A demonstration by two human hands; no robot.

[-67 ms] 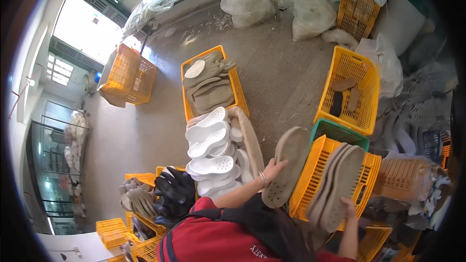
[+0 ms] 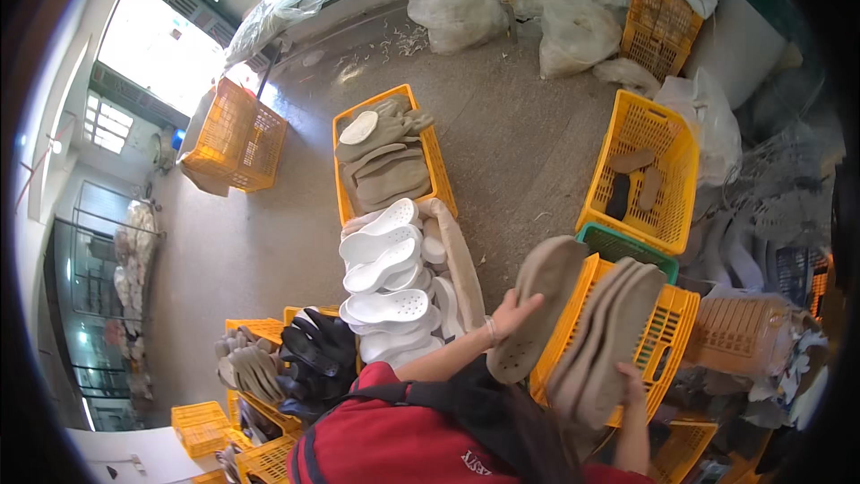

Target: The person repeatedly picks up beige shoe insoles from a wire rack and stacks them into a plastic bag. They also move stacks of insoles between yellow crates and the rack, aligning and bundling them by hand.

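Red short-sleeved cloth top (image 2: 385, 439) covers torso at lower edge, below both hands. Small white printed mark on red fabric near chest, toward right forearm. Dark strap or dark cloth panel (image 2: 502, 417) crosses red top diagonally, between forearms, below left hand (image 2: 512, 312). Thin pale band (image 2: 492, 330) circles left wrist, just behind hand. Forearms bare from sleeve to hands. Right hand (image 2: 632, 383) bare, wrist unadorned as far as visible.

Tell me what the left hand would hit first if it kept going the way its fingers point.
The left hand points up and right, its fingers already against a single beige sole. Past that sole, the line likely reaches the rim of the orange crate, though depth is hard to judge here.
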